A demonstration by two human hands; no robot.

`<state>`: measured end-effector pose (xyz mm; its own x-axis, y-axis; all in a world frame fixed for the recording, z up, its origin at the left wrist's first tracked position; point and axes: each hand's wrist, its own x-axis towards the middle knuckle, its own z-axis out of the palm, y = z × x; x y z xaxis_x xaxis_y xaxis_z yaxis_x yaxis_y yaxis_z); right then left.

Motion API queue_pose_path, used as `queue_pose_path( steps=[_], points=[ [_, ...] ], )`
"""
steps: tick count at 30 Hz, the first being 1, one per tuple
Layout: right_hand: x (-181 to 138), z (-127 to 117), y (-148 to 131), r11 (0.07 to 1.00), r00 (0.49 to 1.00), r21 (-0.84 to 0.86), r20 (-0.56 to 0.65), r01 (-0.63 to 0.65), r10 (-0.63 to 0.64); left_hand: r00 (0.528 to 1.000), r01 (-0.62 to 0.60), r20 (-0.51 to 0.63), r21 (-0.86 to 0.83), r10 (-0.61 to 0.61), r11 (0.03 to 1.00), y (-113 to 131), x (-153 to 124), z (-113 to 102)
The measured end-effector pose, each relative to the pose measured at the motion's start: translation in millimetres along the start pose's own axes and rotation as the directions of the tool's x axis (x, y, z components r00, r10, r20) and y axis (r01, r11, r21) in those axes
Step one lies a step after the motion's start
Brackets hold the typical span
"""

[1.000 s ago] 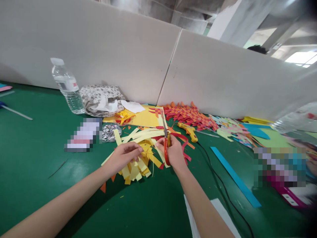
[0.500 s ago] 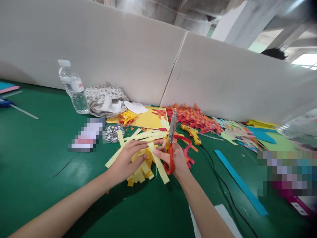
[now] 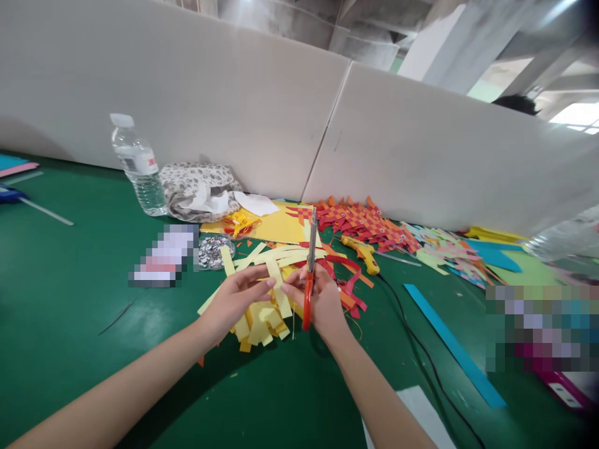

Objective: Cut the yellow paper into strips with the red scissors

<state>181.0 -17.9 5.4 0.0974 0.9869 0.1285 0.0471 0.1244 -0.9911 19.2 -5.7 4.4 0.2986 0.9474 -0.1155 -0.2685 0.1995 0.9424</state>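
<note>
A pale yellow paper strip (image 3: pixel 279 298) slants between my two hands above a pile of cut yellow strips (image 3: pixel 262 324). My left hand (image 3: pixel 236 299) pinches it between thumb and fingers. Hooked in my right hand (image 3: pixel 326 302) is a pair of scissors (image 3: pixel 309 293) with orange handles, blades pointing up and away. The thumb and fingertips of that hand also reach the strip's right edge. Longer pale strips (image 3: pixel 285 252) lie behind the hands, and red and orange strips (image 3: pixel 350 290) lie to the right.
A yellow glue gun (image 3: pixel 362 252) with a black cord lies right of the hands, near a blue strip (image 3: pixel 453 343). Woven red-orange paper fish (image 3: pixel 365 221) line the back by a white partition (image 3: pixel 210 93). Googly eyes (image 3: pixel 215 251), a phone and a water bottle (image 3: pixel 140 168) are at left.
The pale strip has shifted left and up, nearer my left hand. My right hand has moved left with the scissors, whose blades now show more edge-on.
</note>
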Motion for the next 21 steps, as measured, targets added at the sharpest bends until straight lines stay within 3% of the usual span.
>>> queue_pose_path(
  steps=[5, 10, 13, 16, 21],
  points=[
    [-5, 7, -3, 0.999, 0.996, 0.011, -0.078, 0.05, -0.049, 0.998, -0.022, 0.062, 0.045, 0.019, 0.999, -2, -1, 3],
    [-5, 6, -2, 1.0, 0.999, 0.006, -0.032, 0.024, -0.023, 0.997, -0.026, -0.076, 0.047, 0.03, 0.999, -3, 2, -2],
    [-5, 4, 1, 0.997, 0.997, 0.0, 0.004, -0.076, 0.076, 0.989, -0.042, -0.14, 0.059, 0.05, 0.997, -3, 3, -6],
    [-5, 4, 2, 0.985, 0.985, -0.039, 0.033, -0.171, 0.172, 0.981, -0.042, -0.186, 0.056, 0.051, 0.998, -5, 5, -8],
    [-7, 6, 1, 0.977, 0.976, -0.05, 0.049, -0.209, 0.211, 0.973, -0.005, -0.229, 0.06, 0.019, 0.998, -6, 7, -8]
  ],
)
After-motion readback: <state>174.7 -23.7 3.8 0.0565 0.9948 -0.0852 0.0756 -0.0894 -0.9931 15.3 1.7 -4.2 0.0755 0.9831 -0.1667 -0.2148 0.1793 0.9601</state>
